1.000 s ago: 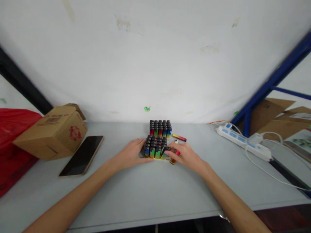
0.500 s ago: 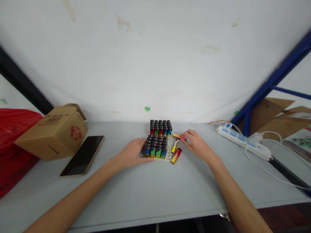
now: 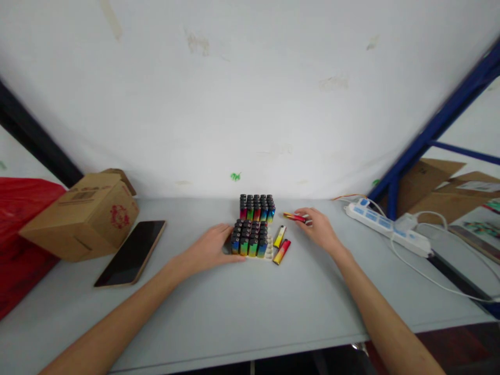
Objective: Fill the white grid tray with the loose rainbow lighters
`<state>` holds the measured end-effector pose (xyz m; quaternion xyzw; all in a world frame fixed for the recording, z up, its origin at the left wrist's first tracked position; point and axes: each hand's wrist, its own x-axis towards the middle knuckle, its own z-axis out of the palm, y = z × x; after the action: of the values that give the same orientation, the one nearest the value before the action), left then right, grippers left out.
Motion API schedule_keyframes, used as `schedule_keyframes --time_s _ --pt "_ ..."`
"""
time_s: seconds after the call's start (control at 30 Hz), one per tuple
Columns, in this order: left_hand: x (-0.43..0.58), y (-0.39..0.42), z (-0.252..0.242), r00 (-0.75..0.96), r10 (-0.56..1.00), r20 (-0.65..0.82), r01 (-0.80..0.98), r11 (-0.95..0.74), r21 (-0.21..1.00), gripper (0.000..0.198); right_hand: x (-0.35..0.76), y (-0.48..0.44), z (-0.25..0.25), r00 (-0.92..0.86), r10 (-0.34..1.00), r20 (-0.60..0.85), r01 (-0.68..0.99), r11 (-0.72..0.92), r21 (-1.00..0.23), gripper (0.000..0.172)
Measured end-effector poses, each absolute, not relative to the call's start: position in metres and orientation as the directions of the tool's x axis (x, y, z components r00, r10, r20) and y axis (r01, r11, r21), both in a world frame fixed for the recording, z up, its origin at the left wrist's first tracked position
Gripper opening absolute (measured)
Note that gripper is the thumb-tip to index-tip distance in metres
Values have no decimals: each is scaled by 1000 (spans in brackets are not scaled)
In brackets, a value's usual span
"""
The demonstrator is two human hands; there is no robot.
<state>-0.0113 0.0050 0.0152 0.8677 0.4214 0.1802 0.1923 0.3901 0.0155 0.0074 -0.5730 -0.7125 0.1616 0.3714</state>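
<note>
Several upright lighters with black tops stand in rows in a white tray (image 3: 269, 250), whose right column of slots shows no lighters. My left hand (image 3: 213, 245) grips the left side of this front group, thumb along the front edge. Behind it stands a second block of upright lighters (image 3: 257, 208). Right of the tray, a yellow lighter (image 3: 279, 236) and a red-yellow lighter (image 3: 282, 252) lie on the table. My right hand (image 3: 316, 226) pinches another red-yellow lighter (image 3: 294, 216), held nearly level above them.
On the left are a cardboard box (image 3: 82, 216), a red bag (image 3: 27, 245) and a dark phone or tablet (image 3: 130, 253). A white power strip (image 3: 386, 229) with cables lies at the right, near a blue metal frame (image 3: 433, 127) and more cardboard (image 3: 425, 182).
The lighter in my right hand has lifted a little off the spot beside the yellow one and turned slightly. My left hand stays on the tray. The view has shifted slightly.
</note>
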Motion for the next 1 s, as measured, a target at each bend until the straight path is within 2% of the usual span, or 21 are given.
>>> schedule_keyframes --time_s 0.1,0.17,0.27,0.4,0.5,0.57,0.67,0.77,0.87,1.0 --pt "-16 7 18 593 796 118 649 -560 515 75 386 16 10 49 949 310 382 269 -884 47" --pt "-18 9 19 599 794 106 641 -555 531 75 376 13 15 77 963 258 165 243 -956 59" --pt "-20 10 18 602 792 100 637 -551 539 73 356 5 24 68 983 173 -67 177 -982 64" --pt "-21 11 15 607 787 112 630 -562 536 76 332 -11 33 -115 989 93 -224 66 -972 61" --pt "-22 11 13 608 786 112 636 -566 524 74 320 -18 35 -242 969 49 -215 -5 -977 62" --pt "-22 11 13 607 786 119 638 -571 517 75 314 -20 34 -251 968 9 -142 -28 -990 66" --pt "-21 10 15 604 788 121 635 -567 524 79 305 -20 28 -163 986 -38 34 -33 -999 74" --pt "-20 8 18 599 794 104 639 -553 535 79 297 -19 22 -19 1000 4 199 8 -980 80" --pt "-19 7 20 597 794 116 636 -557 534 75 292 -20 19 49 997 55 276 40 -960 69" --pt "-18 6 22 583 805 113 650 -545 529 74 290 -20 18 29 998 61 306 49 -951 55"
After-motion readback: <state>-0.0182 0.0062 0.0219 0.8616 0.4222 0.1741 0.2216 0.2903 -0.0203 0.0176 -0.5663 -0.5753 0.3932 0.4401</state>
